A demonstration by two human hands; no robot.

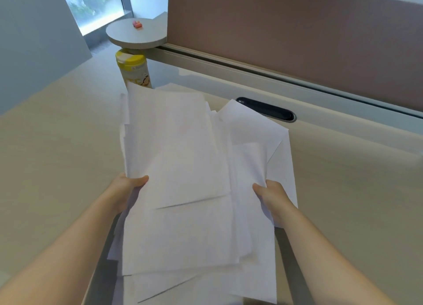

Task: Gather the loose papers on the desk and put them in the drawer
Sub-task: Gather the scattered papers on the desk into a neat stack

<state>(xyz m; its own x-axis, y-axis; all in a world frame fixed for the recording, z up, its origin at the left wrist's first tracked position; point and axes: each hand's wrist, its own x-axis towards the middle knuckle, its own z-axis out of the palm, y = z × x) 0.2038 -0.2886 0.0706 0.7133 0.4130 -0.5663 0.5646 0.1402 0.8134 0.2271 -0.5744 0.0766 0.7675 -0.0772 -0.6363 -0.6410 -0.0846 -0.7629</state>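
Papers: a loose, uneven stack of white sheets, fanned at different angles, held up over the near edge of the desk; the far corners reach toward the canister and the cable slot, the near sheets hang past the desk edge toward the camera.
Left hand: the left hand grips the left edge of the stack, thumb on top of the sheets, the other fingers hidden beneath them.
Right hand: the right hand grips the right edge, thumb pressed on the upper sheets, fingers curled out of sight under the paper.
Drawer: not clearly visible; a dark gap shows under the near sheets below the desk edge, and it cannot be told whether that is the drawer.
Canister: a yellow-lidded canister stands upright at the far left of the desk, lid shut, contents hidden; the far corner of the stack overlaps its base in view.
Round shelf: a small grey round shelf juts out above the canister, with a small red object on it.
Desk: a pale wood-grain desk, with a dark oval cable slot at the far right of the papers.
Room: a brown partition panel rises behind the desk on a metal rail; a window shows greenery at the far left.
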